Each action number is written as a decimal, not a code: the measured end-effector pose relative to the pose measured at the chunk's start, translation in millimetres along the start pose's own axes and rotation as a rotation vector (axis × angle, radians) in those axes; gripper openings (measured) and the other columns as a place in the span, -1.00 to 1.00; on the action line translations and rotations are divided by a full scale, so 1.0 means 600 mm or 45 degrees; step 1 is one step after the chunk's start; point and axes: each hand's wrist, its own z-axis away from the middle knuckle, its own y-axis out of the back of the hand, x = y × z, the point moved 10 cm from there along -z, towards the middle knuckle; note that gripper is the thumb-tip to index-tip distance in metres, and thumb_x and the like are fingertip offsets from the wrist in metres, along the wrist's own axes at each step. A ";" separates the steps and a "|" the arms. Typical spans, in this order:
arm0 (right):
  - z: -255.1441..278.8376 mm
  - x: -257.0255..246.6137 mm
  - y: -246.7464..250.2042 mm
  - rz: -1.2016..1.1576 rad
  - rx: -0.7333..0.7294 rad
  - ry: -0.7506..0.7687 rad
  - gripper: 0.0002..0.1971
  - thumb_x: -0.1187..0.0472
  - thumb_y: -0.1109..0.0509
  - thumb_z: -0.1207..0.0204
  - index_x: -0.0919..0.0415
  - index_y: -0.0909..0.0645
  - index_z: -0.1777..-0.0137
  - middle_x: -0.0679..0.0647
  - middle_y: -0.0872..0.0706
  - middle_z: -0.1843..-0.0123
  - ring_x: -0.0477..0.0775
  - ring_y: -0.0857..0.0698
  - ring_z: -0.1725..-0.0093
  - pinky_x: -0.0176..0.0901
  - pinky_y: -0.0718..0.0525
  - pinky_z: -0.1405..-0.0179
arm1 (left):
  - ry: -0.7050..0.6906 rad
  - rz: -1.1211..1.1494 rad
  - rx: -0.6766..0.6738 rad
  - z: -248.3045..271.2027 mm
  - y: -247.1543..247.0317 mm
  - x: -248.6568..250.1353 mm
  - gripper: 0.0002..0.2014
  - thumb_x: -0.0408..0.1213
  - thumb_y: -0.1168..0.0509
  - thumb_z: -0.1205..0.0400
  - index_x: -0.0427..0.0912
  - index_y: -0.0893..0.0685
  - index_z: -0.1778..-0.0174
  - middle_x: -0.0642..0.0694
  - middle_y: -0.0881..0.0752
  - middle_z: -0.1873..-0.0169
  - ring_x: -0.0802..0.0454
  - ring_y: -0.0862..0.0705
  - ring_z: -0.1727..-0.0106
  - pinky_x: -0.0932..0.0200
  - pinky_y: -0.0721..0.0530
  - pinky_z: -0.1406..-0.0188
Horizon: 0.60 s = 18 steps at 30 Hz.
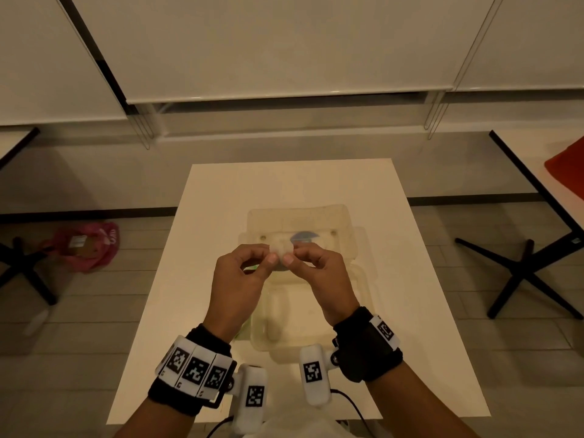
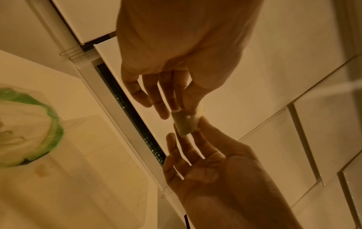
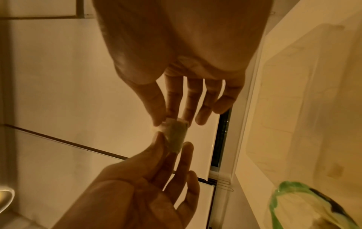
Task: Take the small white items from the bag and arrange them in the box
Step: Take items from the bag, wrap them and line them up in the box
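Note:
Both hands hold one small white item (image 1: 280, 247) above the clear box (image 1: 363, 279) on the white table (image 1: 215, 216). My left hand (image 1: 268, 252) pinches its left edge with thumb and fingertips, and my right hand (image 1: 292, 256) pinches its right edge. The left wrist view shows the item (image 2: 186, 124) between the left hand (image 2: 176, 108) above and the right hand (image 2: 195, 136) below. In the right wrist view the item (image 3: 175, 134) sits between the right hand (image 3: 168, 119) and the left hand (image 3: 170, 147). The green-rimmed bag (image 2: 29, 127) (image 3: 303, 206) lies open below the hands.
The box's clear lid (image 1: 300, 216) lies folded back behind its base. A pink bag (image 1: 85, 245) sits on the floor at left. Black table legs (image 1: 521, 273) stand at right and left. A red object (image 1: 568, 165) rests on the neighbouring table at right.

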 end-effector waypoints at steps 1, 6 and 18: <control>0.001 0.000 0.000 0.009 -0.013 0.000 -0.88 0.32 -0.55 -0.49 0.40 -0.80 0.07 0.10 -0.81 -0.14 -0.04 -0.76 -0.16 -0.24 -0.69 -0.07 | 0.012 0.008 0.002 -0.001 0.000 -0.003 -0.95 -0.34 -0.47 -0.61 -0.11 -0.82 0.10 0.03 -0.85 0.08 0.15 -0.81 0.02 0.23 -0.74 0.01; 0.001 -0.007 0.011 0.131 0.109 0.066 -0.98 0.31 -0.56 -0.48 0.26 -0.81 0.14 0.06 -0.85 0.00 0.02 -0.79 -0.07 -0.01 -0.73 -0.08 | 0.045 -0.009 0.014 -0.002 0.000 -0.014 -0.96 -0.32 -0.47 -0.62 -0.13 -0.82 0.05 -0.04 -0.86 0.08 0.11 -0.81 0.01 0.22 -0.68 0.03; -0.007 -0.050 -0.005 0.168 -0.143 0.086 -0.79 0.30 -0.24 -0.74 0.19 -0.70 -0.19 0.09 -0.80 -0.11 -0.01 -0.71 -0.08 -0.27 -0.59 0.05 | 0.629 0.915 -0.475 0.026 -0.075 -0.040 -0.81 -0.32 -0.12 -0.77 -0.21 -0.65 -0.01 -0.13 -0.73 0.11 -0.11 -0.76 -0.06 -0.02 -0.71 -0.12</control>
